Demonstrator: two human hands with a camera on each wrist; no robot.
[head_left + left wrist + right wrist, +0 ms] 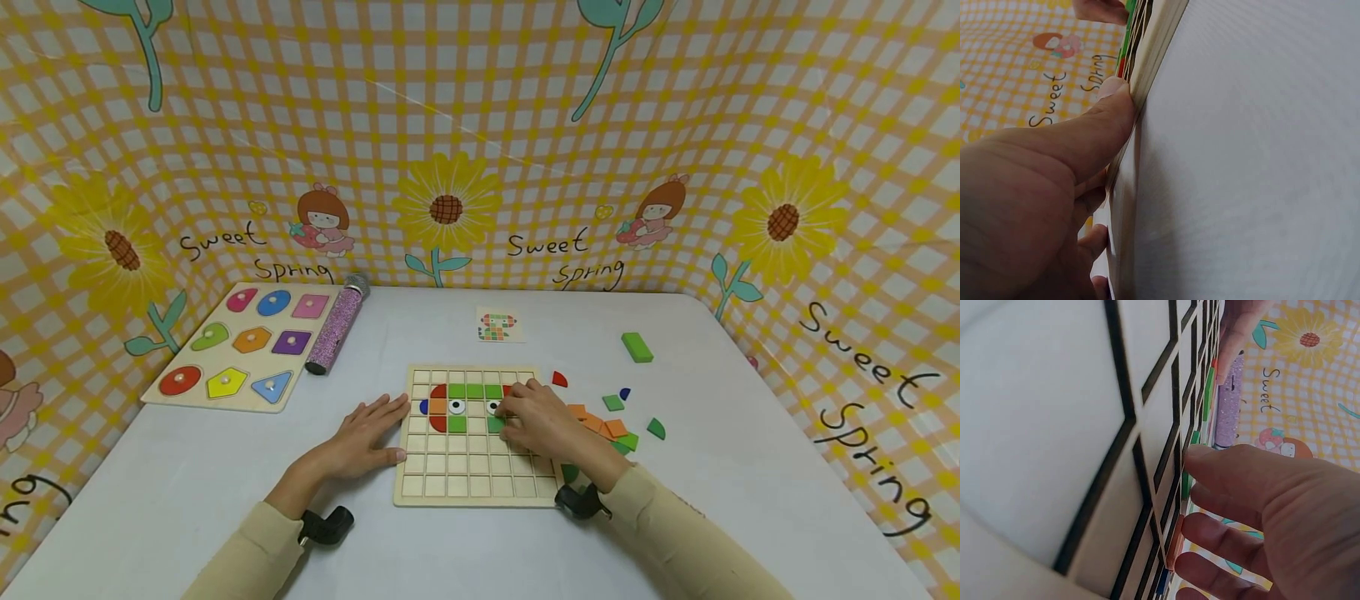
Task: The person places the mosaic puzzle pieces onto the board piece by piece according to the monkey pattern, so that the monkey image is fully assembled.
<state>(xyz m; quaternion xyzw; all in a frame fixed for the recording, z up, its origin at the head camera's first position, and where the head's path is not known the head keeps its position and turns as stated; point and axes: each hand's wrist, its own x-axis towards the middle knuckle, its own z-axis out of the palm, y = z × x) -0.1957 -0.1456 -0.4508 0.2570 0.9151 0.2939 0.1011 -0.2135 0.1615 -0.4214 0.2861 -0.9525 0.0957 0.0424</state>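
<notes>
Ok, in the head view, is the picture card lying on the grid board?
No, the card lies on the white table, beyond the far edge of the board.

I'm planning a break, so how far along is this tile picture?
Done: two eye tiles and coloured tiles sit on the grid board. In hand: the right hand is at their right side. Apparently remaining: loose tiles beside the board; its visible lower cells are bare.

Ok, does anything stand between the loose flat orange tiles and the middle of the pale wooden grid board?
Yes: your right hand is over the right part of the board, just left of the loose orange tiles. Nothing else visible blocks the way.
</notes>
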